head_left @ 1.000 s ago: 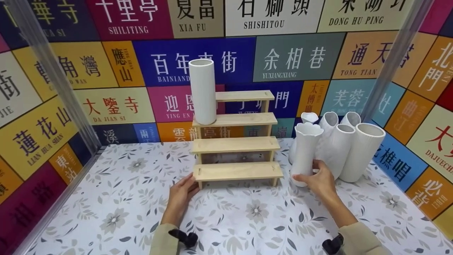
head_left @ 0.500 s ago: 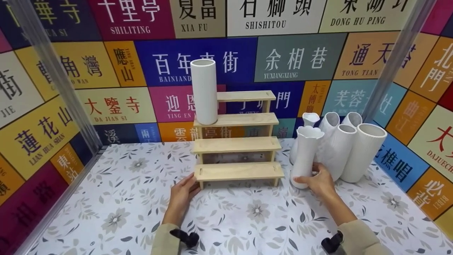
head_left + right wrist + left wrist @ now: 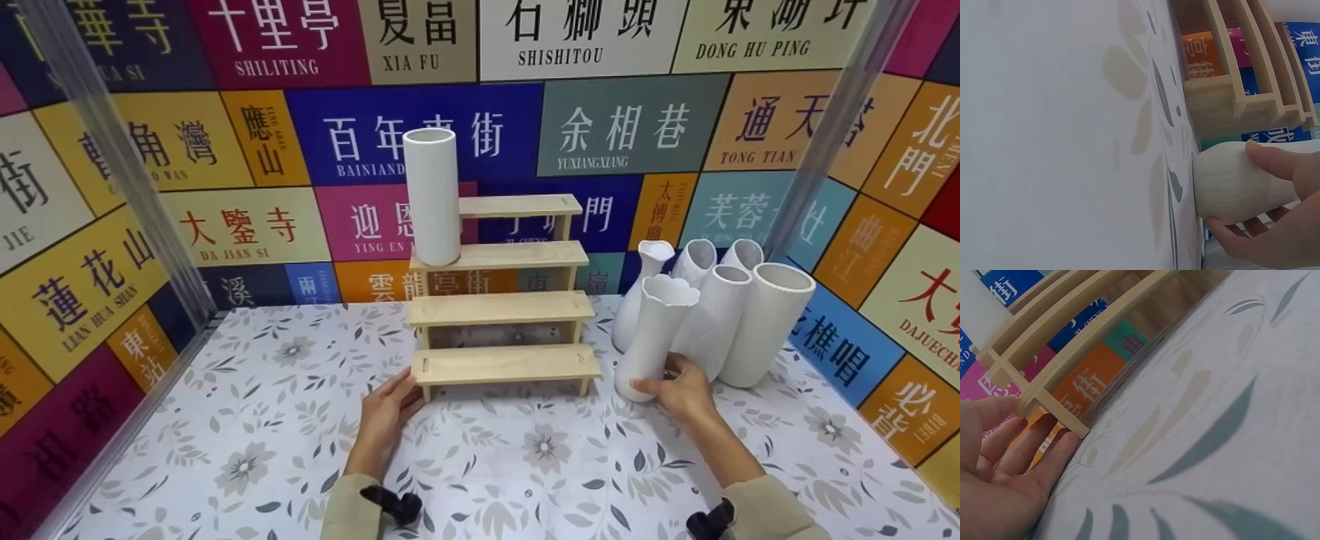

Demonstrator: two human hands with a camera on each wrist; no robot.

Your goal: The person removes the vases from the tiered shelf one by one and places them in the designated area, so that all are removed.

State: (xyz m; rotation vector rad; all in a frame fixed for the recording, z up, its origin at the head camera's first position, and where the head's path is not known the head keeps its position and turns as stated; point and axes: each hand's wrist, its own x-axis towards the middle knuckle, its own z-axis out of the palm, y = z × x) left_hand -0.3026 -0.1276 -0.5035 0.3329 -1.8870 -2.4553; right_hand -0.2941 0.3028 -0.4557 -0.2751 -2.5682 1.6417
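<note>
Left hand (image 3: 385,410) resting loosely against the wooden stand (image 3: 506,365), right hand (image 3: 688,391) gripping the scalloped white vase (image 3: 658,334) right of it, I see on my feed the vase leaning farther from the stand than half a second ago, floral cloth (image 3: 480,450) beneath the stand, colourful sign-covered wall (image 3: 630,124) behind.

1 high head view forward and down, 2 close tilted wrist views, wooden stand (image 3: 502,365) in all.
</note>
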